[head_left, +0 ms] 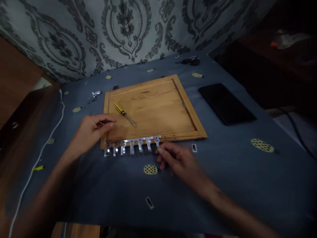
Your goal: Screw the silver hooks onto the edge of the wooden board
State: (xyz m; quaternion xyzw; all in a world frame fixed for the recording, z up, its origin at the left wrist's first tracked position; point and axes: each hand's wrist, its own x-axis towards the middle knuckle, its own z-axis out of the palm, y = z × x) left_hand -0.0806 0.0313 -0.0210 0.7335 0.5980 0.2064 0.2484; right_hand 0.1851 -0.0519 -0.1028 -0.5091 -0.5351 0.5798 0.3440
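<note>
Hold the silver metal hook rail [140, 141] steady — right grip [178, 158] pinching its end hook [157, 140], left grip [91, 129] together, contents unclear.

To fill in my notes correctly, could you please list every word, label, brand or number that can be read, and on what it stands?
Nothing can be read with certainty.
Rectangular printed mark on the blue cloth, beside the right hand: too blurred.
Similar mark nearer the front edge: too blurred.
Screwdriver, black flat device: no readable text.
</note>
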